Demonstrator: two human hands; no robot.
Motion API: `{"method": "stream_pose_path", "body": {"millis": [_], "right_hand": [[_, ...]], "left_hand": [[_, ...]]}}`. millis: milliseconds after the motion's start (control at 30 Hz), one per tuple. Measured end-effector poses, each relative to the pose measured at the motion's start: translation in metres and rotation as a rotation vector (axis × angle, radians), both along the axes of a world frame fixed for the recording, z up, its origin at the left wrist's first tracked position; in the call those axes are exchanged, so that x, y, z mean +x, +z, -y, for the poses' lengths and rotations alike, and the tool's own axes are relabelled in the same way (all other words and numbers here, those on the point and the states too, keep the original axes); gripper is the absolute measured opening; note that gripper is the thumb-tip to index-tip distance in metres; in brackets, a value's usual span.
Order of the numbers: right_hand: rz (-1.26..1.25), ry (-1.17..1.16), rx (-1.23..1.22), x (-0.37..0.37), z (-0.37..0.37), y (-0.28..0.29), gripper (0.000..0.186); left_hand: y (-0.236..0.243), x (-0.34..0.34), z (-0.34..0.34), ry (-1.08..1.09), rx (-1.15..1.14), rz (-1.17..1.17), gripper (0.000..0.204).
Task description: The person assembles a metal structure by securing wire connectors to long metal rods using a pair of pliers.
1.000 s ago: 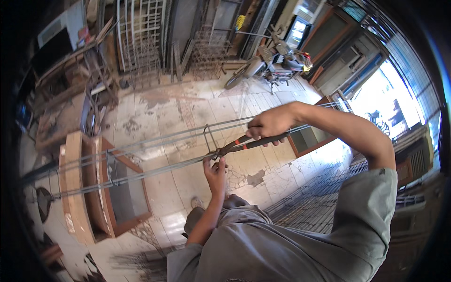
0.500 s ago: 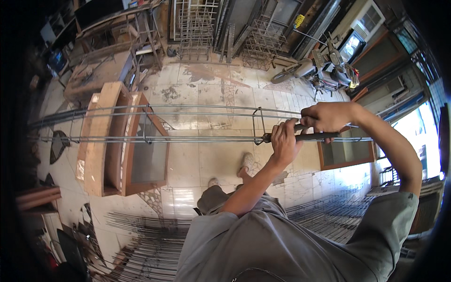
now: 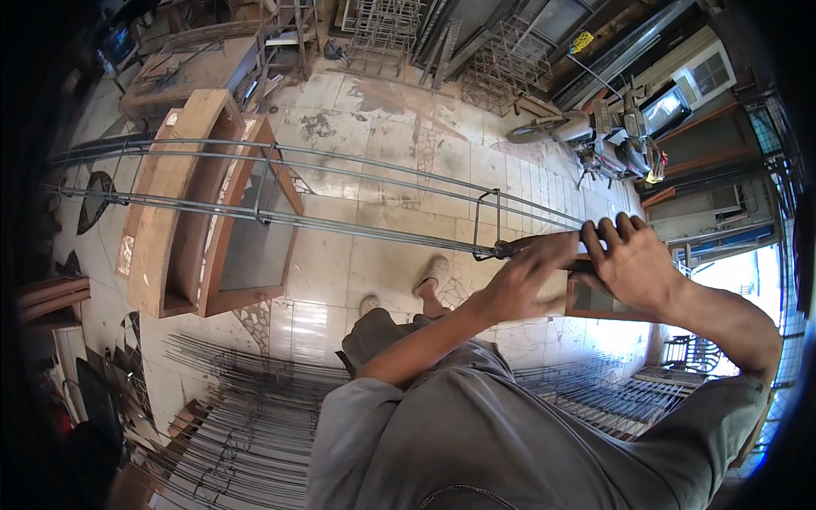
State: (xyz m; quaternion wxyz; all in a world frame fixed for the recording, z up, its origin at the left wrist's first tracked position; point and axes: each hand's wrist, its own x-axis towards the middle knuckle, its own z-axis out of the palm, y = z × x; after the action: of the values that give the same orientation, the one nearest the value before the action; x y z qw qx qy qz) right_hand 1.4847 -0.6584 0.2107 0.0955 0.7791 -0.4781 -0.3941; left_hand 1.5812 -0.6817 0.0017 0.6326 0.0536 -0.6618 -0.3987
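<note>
A long cage of steel rods (image 3: 374, 225) runs across in front of me, with square wire stirrups (image 3: 478, 223) around the rods. Dark-handled pincers (image 3: 503, 249) have their jaws at the lower corner of the nearest stirrup, against the lower rods. My left hand (image 3: 535, 270), blurred by motion, is closed over the pincers just behind the jaws. Farther right, my right hand (image 3: 633, 262) wraps round the handle ends, its knuckles up beside the upper rods. What exactly the jaws grip is too small to tell.
Wooden frames with a glass pane (image 3: 183, 212) stand under the cage at left. Bundled steel rods (image 3: 246, 425) lie low on both sides of my body. A motorcycle (image 3: 599, 127) is parked at far right. Finished wire cages (image 3: 382, 38) lean at the back.
My right hand has moved down and turned, its fingers now over the handles. My left hand has shifted slightly down and right. The view has tilted, so the rods slope down to the right.
</note>
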Motion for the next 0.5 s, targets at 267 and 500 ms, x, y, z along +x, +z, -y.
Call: {"method": "stream_pose_path", "body": {"millis": [267,500], "right_hand": [[0.35,-0.534,0.117,-0.022,-0.014,-0.008,0.057],[0.422,-0.683,0.186,-0.041,-0.016,-0.018,0.048]], "left_hand": [[-0.093,0.014,-0.036,-0.079,1.03,0.056,0.029],[-0.088,0.013,-0.019,-0.369,1.195,0.097,0.036]]}}
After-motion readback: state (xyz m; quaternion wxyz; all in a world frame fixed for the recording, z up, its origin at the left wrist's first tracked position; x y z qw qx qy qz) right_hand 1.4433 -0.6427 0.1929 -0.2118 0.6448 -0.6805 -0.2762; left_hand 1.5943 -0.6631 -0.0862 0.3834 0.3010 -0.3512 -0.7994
